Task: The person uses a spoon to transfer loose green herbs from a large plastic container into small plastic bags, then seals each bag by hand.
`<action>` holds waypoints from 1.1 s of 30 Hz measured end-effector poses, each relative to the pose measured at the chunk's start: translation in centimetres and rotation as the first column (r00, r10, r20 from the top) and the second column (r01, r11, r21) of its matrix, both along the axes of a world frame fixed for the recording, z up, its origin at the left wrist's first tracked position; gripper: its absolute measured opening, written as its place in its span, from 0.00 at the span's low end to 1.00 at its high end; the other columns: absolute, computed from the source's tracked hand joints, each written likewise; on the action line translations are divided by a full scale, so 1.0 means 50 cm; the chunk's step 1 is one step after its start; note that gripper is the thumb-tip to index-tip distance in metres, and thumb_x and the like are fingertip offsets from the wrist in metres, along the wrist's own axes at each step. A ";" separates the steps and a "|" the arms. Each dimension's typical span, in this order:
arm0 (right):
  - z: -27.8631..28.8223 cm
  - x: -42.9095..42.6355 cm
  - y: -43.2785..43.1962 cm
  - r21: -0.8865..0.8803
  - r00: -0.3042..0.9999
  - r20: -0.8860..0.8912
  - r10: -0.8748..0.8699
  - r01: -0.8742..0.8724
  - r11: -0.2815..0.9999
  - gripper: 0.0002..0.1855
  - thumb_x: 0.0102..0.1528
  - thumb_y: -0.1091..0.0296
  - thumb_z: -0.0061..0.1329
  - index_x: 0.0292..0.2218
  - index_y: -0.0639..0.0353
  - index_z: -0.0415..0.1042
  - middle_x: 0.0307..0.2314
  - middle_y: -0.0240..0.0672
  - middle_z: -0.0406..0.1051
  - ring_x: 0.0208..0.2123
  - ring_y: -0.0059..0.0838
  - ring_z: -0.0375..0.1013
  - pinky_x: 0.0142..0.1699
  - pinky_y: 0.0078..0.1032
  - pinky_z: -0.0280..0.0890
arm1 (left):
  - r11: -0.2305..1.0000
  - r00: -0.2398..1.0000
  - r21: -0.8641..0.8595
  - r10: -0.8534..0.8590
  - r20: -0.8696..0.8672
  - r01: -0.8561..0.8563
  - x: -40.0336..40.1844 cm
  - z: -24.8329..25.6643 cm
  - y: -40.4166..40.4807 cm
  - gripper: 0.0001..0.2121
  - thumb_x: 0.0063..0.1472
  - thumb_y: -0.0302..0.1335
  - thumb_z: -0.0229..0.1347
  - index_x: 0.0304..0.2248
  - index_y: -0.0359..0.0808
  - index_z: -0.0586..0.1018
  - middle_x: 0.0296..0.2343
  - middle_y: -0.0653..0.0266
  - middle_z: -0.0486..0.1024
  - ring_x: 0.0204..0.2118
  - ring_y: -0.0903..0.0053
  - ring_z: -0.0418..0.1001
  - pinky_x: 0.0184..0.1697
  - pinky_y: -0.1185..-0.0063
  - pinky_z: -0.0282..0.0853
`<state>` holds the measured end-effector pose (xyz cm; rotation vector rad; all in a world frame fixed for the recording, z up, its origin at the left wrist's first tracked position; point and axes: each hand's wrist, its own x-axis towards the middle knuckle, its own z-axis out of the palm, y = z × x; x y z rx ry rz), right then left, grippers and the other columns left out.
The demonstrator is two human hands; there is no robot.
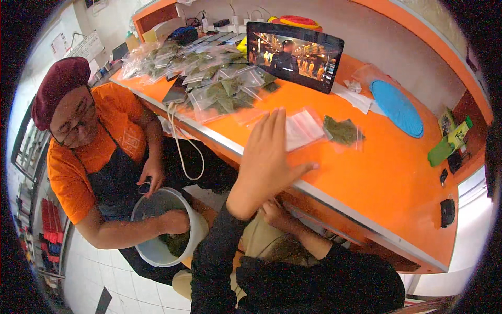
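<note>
My left hand (268, 161) reaches over the front edge of the orange table (376, 188), its back facing me and its thumb spread away from the fingers. I see nothing held in it. Just beyond its fingers lies a stack of clear zip bags (305, 128) with red seal lines. To the right of that stack rests a zip bag of dried green leaf material (343, 131). My right hand (276, 216) is low by my lap, below the table edge. Its fingers are curled and partly hidden behind my left wrist, so its contents cannot be made out.
Filled zip bags (223, 90) are heaped at the back left beside a propped tablet (296, 57). A co-worker (106, 157) reaches into a white bucket (166, 227) of green leaf material. A blue oval lid or tray (397, 108) and a green packet (449, 143) lie right.
</note>
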<state>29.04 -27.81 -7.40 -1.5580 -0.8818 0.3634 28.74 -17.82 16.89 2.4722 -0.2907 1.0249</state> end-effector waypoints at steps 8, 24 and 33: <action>0.045 0.028 -0.018 -0.415 0.943 0.225 0.245 -0.135 0.900 0.18 0.53 0.64 0.47 0.44 0.62 0.64 0.46 0.49 0.59 0.52 0.45 0.59 0.56 0.35 0.55 | 0.991 0.949 0.123 -0.013 -0.314 0.054 0.102 -0.005 0.025 0.41 0.36 0.40 0.64 0.48 0.24 0.62 0.40 0.44 0.64 0.39 0.53 0.68 0.42 0.66 0.67; 0.387 -0.076 0.069 0.203 0.936 0.325 0.133 -0.206 0.957 0.08 0.50 0.75 0.50 0.35 0.60 0.73 0.38 0.41 0.67 0.40 0.35 0.69 0.46 0.28 0.64 | 0.928 0.943 -0.173 0.319 -0.095 -0.331 -0.337 -0.091 0.154 0.42 0.27 0.36 0.65 0.49 0.39 0.68 0.35 0.54 0.66 0.36 0.60 0.70 0.39 0.71 0.67; 0.372 -0.092 0.102 -0.089 0.813 0.552 0.185 -0.163 0.983 0.07 0.44 0.72 0.53 0.29 0.60 0.74 0.38 0.37 0.67 0.41 0.39 0.66 0.47 0.35 0.60 | 0.908 0.900 -0.006 0.416 -0.129 -0.420 -0.345 -0.114 0.140 0.42 0.28 0.35 0.64 0.50 0.41 0.67 0.31 0.61 0.68 0.31 0.67 0.71 0.32 0.74 0.69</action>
